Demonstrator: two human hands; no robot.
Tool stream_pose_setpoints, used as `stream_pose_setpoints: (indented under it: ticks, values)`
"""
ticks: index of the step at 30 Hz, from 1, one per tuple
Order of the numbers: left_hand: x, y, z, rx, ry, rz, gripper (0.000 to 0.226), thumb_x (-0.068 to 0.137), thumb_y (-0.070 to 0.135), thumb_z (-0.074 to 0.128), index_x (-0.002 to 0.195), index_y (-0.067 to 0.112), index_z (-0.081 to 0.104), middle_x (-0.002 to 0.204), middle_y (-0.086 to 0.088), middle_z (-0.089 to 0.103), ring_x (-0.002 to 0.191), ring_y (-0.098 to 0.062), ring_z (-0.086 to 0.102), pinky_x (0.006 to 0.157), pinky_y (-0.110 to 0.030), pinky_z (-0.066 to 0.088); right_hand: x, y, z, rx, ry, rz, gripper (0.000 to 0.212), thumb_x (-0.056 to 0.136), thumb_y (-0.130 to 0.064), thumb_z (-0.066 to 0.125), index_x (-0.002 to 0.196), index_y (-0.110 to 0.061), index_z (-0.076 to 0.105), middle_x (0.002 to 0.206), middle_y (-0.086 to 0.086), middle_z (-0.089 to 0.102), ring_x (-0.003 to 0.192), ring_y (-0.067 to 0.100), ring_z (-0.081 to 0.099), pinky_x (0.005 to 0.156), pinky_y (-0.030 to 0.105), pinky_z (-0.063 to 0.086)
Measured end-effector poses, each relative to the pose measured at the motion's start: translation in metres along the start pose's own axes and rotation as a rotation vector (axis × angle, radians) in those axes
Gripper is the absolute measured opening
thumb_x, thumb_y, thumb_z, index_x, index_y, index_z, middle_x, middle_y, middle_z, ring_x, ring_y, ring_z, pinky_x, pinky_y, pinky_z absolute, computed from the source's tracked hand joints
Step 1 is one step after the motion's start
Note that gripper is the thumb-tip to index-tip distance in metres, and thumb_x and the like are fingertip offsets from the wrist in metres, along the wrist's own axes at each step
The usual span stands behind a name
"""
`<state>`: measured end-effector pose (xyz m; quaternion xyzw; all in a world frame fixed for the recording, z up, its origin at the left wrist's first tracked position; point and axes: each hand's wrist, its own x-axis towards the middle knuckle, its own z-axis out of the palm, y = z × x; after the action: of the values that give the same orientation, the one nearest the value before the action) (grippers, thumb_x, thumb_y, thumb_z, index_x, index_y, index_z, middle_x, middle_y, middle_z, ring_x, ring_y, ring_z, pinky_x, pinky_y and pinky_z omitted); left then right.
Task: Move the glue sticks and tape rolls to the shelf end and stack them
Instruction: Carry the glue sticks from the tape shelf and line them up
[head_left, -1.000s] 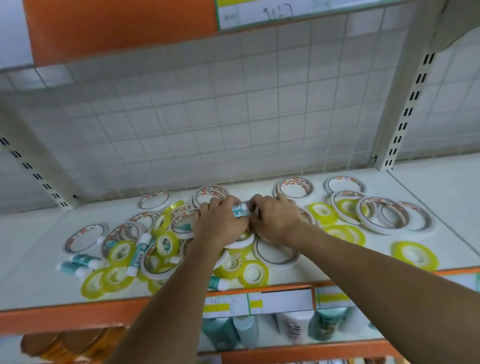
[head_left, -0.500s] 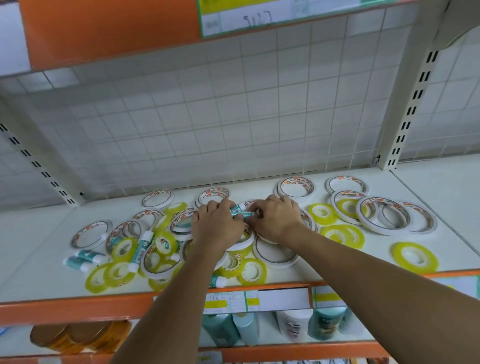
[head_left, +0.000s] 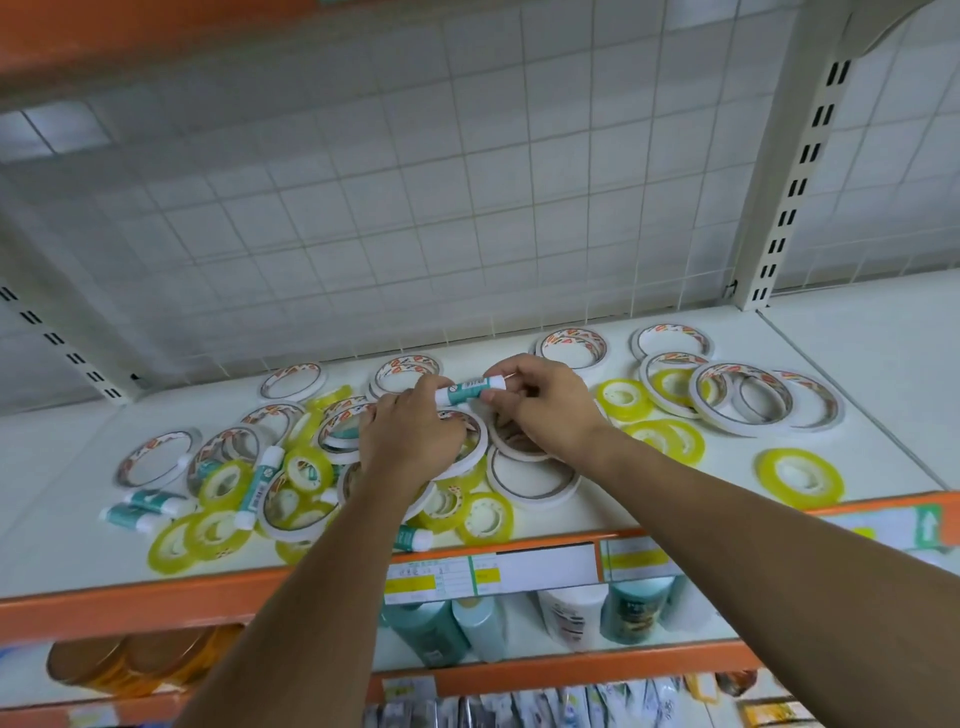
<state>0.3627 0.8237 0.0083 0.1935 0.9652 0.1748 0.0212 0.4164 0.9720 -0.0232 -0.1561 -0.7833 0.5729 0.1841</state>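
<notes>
A teal-and-white glue stick (head_left: 470, 390) lies level between my two hands, just above the scattered rolls. My left hand (head_left: 413, 434) pinches its teal end and my right hand (head_left: 545, 408) pinches its white cap end. Several white tape rolls (head_left: 743, 397) with printed cores and yellow tape rolls (head_left: 800, 477) lie flat across the white shelf (head_left: 878, 415). More glue sticks (head_left: 148, 506) lie at the left among the rolls, one (head_left: 260, 486) across a roll, another (head_left: 413, 538) at the front edge under my left forearm.
A white wire grid (head_left: 415, 208) backs the shelf, with slotted uprights (head_left: 789, 197) at the right and left. The orange front rail (head_left: 130, 603) carries price labels. Bottles (head_left: 634, 608) stand on the shelf below. The shelf's far left (head_left: 47, 467) holds nothing.
Both hands have lifted the glue stick slightly off the pile and turned it level, so its barcode label shows. The camera has tilted a little.
</notes>
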Motion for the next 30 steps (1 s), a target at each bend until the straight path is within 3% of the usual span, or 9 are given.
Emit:
stream_pose_setpoints:
  ticks: [6,10,16,20,23,25,27,30]
  values:
    - [0.006,-0.005,0.011,0.103,0.061,0.086,0.045,0.091,0.029,0.050,0.134,0.041,0.044,0.122,-0.001,0.057,0.119,-0.028,0.045,0.101,-0.043,0.034,-0.002,0.000,-0.008,0.283,0.056,0.008,0.016,0.092,-0.013,0.069,0.108,-0.013,0.073,0.069,-0.007,0.051,0.061,0.003,0.049,0.064,0.014,0.043]
    - [0.006,-0.005,0.015,0.180,0.115,0.125,0.039,0.093,0.031,0.047,0.132,0.034,0.046,0.120,-0.002,0.057,0.116,-0.027,0.048,0.100,-0.044,0.037,-0.001,-0.002,-0.004,0.330,0.086,0.031,0.011,0.094,-0.015,0.066,0.102,-0.013,0.072,0.073,-0.002,0.051,0.075,0.011,0.052,0.079,0.024,0.047]
    - [0.003,-0.008,0.011,0.118,0.122,0.182,0.025,0.096,0.032,0.045,0.120,0.024,0.047,0.113,0.001,0.065,0.106,-0.025,0.059,0.090,-0.039,0.040,-0.002,-0.004,-0.006,0.271,0.173,0.101,0.017,0.096,-0.035,0.061,0.089,-0.019,0.060,0.066,-0.010,0.050,0.056,0.003,0.044,0.061,0.020,0.040]
    - [0.002,-0.008,0.006,0.118,0.123,0.278,0.020,0.099,0.027,0.045,0.116,0.026,0.035,0.105,0.000,0.067,0.089,-0.028,0.062,0.083,-0.039,0.041,-0.002,-0.005,-0.005,0.271,0.205,0.109,0.020,0.097,-0.037,0.057,0.089,-0.019,0.058,0.075,-0.005,0.054,0.065,0.005,0.049,0.064,0.021,0.042]
    - [0.008,-0.011,0.003,0.108,0.005,0.313,0.029,0.099,0.023,0.045,0.124,0.031,0.033,0.116,-0.001,0.061,0.095,-0.027,0.059,0.079,-0.039,0.041,-0.003,-0.005,-0.007,0.288,0.202,0.104,0.016,0.098,-0.037,0.057,0.100,-0.022,0.063,0.081,-0.004,0.059,0.067,0.007,0.051,0.064,0.020,0.043]
    - [0.015,-0.010,0.000,0.180,-0.133,0.302,0.036,0.099,0.023,0.040,0.133,0.033,0.033,0.122,-0.005,0.054,0.105,-0.027,0.053,0.088,-0.042,0.042,-0.004,-0.005,-0.007,0.295,0.194,0.086,0.016,0.098,-0.036,0.057,0.103,-0.022,0.065,0.080,-0.002,0.057,0.066,0.007,0.049,0.061,0.017,0.043]
    - [0.019,-0.006,-0.005,0.222,-0.256,0.261,0.039,0.098,0.029,0.038,0.136,0.032,0.033,0.125,-0.006,0.048,0.114,-0.028,0.047,0.097,-0.045,0.038,-0.004,-0.004,-0.007,0.294,0.193,0.070,0.016,0.098,-0.034,0.058,0.101,-0.021,0.066,0.079,0.001,0.055,0.066,0.009,0.047,0.060,0.017,0.042]
    - [0.024,-0.001,-0.008,0.139,-0.378,0.164,0.037,0.096,0.045,0.033,0.132,0.036,0.035,0.126,-0.001,0.046,0.119,-0.027,0.044,0.096,-0.044,0.035,-0.004,-0.004,-0.007,0.303,0.173,0.070,0.016,0.098,-0.033,0.058,0.100,-0.020,0.066,0.078,0.001,0.055,0.064,0.010,0.047,0.060,0.022,0.042]
